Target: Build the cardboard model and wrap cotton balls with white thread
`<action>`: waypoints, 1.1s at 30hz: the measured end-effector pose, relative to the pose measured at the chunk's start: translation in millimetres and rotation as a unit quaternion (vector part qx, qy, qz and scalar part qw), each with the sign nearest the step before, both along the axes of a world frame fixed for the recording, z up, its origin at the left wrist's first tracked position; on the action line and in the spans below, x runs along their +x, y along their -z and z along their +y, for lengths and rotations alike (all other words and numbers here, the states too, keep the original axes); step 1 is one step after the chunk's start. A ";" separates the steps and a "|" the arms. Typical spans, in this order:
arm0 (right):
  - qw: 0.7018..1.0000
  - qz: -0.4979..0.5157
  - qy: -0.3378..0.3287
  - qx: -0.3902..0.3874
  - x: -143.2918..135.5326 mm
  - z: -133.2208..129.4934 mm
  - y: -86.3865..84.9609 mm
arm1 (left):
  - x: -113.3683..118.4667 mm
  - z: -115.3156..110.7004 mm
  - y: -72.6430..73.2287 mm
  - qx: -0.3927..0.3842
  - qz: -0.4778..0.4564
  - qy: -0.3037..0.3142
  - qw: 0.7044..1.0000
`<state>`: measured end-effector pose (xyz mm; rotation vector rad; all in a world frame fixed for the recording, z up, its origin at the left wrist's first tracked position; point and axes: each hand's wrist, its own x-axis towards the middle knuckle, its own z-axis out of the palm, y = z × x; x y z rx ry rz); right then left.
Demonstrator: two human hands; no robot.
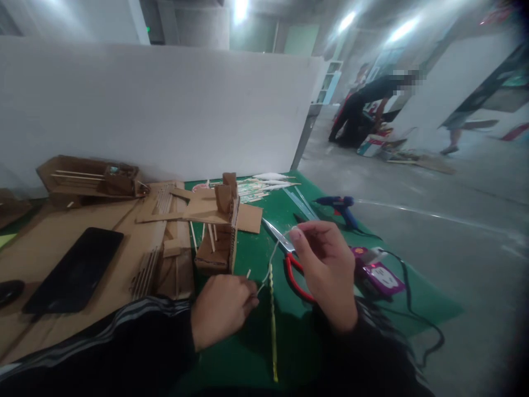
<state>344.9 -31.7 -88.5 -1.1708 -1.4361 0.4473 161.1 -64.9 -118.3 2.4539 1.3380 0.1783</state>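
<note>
My left hand (223, 309) pinches the lower end of a thin white string (270, 262) just above the green table mat (289, 215). My right hand (324, 267) pinches the string's upper end between thumb and forefinger, so it runs taut between them. A small wooden stick end shows by my left fingertips. A twisted yellow cord (273, 325) lies on the mat below the hands. A cardboard model (219, 231) with wooden skewers stands just behind my left hand. Red-handled scissors (293, 264) lie partly under my right hand.
A black phone (76, 270) lies on cardboard sheets at left, with a cardboard box (88, 179) behind. A blue glue gun (341, 207) and a purple power strip (378, 275) with black cable sit at right. A white partition stands behind. A person bends over boxes on the floor far right.
</note>
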 end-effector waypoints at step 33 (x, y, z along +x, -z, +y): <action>0.815 -0.532 0.033 -0.228 55.4 11.4 54.8 | -61.4 -44.5 -64.7 -0.113 -0.228 -0.088 0.963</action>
